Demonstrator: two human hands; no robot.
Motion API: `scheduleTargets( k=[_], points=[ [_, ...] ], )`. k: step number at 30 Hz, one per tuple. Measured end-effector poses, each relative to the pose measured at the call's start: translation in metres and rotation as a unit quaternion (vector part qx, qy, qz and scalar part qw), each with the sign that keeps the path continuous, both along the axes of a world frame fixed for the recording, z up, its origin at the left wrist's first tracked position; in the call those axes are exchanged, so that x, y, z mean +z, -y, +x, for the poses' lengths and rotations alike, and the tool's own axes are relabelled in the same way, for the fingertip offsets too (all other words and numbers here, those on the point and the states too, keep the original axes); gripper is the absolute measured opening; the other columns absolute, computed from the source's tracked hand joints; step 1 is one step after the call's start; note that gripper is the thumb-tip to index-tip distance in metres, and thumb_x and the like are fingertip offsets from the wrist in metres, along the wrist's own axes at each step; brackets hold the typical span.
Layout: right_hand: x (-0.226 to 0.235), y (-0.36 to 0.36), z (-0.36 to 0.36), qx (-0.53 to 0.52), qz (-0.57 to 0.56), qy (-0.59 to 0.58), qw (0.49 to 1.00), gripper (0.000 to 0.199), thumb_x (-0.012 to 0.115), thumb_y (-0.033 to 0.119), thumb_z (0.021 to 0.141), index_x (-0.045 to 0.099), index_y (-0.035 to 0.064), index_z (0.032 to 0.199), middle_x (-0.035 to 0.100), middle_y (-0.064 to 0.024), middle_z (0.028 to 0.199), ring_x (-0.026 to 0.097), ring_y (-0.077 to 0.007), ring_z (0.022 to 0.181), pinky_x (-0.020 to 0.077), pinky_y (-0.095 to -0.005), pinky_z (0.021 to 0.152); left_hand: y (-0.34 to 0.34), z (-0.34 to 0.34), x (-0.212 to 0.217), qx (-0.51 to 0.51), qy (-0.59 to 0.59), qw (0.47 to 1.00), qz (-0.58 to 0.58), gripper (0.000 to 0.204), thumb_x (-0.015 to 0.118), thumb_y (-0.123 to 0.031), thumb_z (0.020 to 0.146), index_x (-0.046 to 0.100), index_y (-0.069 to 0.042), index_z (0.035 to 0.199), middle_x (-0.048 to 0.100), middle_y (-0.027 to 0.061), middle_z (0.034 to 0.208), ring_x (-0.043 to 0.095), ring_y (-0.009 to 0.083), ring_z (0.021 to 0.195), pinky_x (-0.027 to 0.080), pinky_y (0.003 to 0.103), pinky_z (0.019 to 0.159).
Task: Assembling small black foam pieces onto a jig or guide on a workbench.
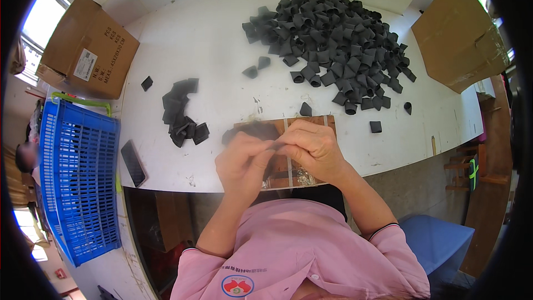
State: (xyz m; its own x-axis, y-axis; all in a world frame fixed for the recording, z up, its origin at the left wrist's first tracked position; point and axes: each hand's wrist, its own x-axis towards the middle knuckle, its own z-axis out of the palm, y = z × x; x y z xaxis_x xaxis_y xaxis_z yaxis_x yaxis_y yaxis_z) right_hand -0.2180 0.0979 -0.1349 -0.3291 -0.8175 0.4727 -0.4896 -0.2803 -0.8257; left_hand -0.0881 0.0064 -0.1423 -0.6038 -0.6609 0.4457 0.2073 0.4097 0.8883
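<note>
Over the front edge of the white table, my left hand [243, 158] and my right hand [313, 147] meet with fingertips pinched together. Between them is a small dark piece [276, 146], apparently black fabric like the others, mostly hidden by the fingers. Beneath the hands lies a brown board [327, 124] with pale strips across it. Just beyond it sits a single black fabric sleeve [306, 109]. A large heap of short black sleeves [338, 44], many with open ends showing, covers the far right. To the left, flat black pieces [176, 108] lie overlapping in a curved row.
A phone [133, 163] rests near the table's left edge, beside a blue plastic crate [83, 178]. Cardboard boxes stand at the far left [89, 50] and far right [458, 36]. Below the table on the right is a blue stool [436, 239].
</note>
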Motion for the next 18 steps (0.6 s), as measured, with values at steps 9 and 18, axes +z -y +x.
scheduleTargets(
  k=[9,18],
  points=[
    [0.018,-0.005,0.007,-0.105,0.012,-0.242,0.964,0.014,0.066,0.009,0.066,0.053,0.0038,0.066,0.049,-0.0050,0.066,0.052,-0.0196,0.061,0.0425,-0.0298,0.050,0.004,-0.006,-0.011,-0.028,-0.040,0.999,0.017,0.012,0.065,0.001,0.071,0.062,-0.002,0.082,0.056,0.0061,0.072,0.050,0.0142,0.062,0.039,0.023,0.054],
    [0.001,-0.003,0.006,-0.116,-0.033,-0.222,0.968,0.016,0.066,0.008,0.064,0.050,0.0041,0.065,0.046,-0.0060,0.064,0.051,-0.0220,0.060,0.0413,-0.0307,0.049,0.004,-0.004,-0.005,-0.001,0.002,0.997,-0.074,0.011,0.065,-0.001,0.073,0.062,0.002,0.083,0.056,0.0081,0.077,0.048,0.0129,0.067,0.037,0.020,0.061]
  ],
)
